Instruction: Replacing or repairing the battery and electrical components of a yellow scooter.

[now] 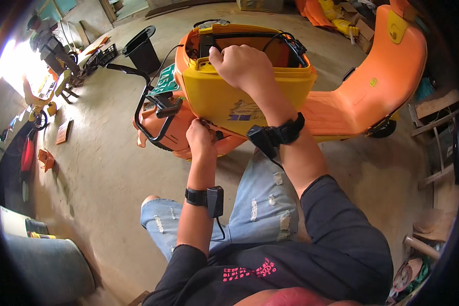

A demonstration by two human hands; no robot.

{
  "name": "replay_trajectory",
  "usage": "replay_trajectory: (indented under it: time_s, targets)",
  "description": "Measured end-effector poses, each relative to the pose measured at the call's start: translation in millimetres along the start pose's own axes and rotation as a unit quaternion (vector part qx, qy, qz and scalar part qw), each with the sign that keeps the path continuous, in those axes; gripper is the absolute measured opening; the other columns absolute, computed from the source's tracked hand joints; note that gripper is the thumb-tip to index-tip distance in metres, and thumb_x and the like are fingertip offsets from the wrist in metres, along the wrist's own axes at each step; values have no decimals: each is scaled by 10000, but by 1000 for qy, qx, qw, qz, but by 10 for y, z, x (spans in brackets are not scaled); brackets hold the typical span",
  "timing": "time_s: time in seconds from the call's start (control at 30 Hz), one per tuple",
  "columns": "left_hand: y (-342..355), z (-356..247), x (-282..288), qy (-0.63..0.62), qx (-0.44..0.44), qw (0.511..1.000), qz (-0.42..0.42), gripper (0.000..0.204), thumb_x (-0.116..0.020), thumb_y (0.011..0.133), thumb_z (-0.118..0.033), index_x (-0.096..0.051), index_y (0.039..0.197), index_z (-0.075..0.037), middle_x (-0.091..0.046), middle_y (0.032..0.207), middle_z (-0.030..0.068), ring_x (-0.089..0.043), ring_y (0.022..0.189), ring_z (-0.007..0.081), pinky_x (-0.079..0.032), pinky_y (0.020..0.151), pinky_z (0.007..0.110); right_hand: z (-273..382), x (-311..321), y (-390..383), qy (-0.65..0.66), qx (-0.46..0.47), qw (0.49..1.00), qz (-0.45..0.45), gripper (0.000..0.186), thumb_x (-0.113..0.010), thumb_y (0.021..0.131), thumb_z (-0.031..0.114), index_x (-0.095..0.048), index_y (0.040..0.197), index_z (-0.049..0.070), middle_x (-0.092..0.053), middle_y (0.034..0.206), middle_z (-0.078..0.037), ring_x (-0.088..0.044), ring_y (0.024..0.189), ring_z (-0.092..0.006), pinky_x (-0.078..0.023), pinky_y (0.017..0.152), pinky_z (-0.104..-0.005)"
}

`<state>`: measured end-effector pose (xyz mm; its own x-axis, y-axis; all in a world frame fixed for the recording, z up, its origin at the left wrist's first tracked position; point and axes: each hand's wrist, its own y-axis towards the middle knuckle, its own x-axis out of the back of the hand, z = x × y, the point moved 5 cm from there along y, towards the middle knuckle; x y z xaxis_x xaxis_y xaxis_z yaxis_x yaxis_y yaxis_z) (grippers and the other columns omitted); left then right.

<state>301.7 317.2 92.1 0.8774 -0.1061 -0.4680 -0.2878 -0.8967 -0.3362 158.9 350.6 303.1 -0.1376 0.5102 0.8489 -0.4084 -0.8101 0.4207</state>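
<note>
An orange and yellow scooter (349,108) stands before me, its seat area open at the top. My right hand (244,66) is closed like a fist over the near rim of the yellow side panel (270,94); whatever its fingers hold is hidden. Lower down, my left hand (201,136) is closed beside the panel's bottom rear edge, next to the orange tail cover (173,133). Its fingertips and anything in them cannot be made out. A black grab rail (137,107) and a green plate (164,81) are to the left of my hands.
A black bin (142,49) stands behind the scooter's tail. At far left, another person (53,43) is near a yellow two-wheeler (38,102). Orange pieces (46,160) lie on the floor. A large grey-blue barrel (53,265) is at lower left; wooden framing (438,137) lines the right.
</note>
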Motion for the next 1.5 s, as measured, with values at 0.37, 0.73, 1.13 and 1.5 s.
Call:
replay_trajectory:
  time_s: [0.37,0.73,1.13,1.5]
  targets:
    - [-225,-165,-51,389,-320,858,-105,344,-414,972,-277,-526,905,41,-623,833,196,-602,775,325,-451,701,404,-8,-13,-16,9,5,1000,-16,551,-364,912,425,-683,715,22,-648,732,-214,-639,756,-379,-505,740,-466]
    - [38,-87,90,252,-206,942,-82,350,-399,958,-276,-536,872,34,-586,755,167,-581,736,308,-450,693,392,35,13,-19,12,6,1000,-9,553,-362,915,426,-683,707,26,-646,721,-213,-640,745,-376,-508,720,-468]
    - [-97,-129,-48,83,-24,996,-13,235,-399,941,-212,-485,772,-74,-385,567,-22,-337,411,86,-257,395,248,-18,-20,-10,1,11,1000,-22,556,-364,912,428,-681,692,27,-645,708,-210,-644,722,-372,-514,709,-469]
    - [-49,-46,5,38,16,999,23,235,-367,935,-206,-474,772,-75,-377,569,-26,-346,412,80,-268,380,243,10,2,-25,8,8,1000,-11,559,-354,917,423,-683,702,26,-647,719,-211,-643,736,-375,-511,726,-468]
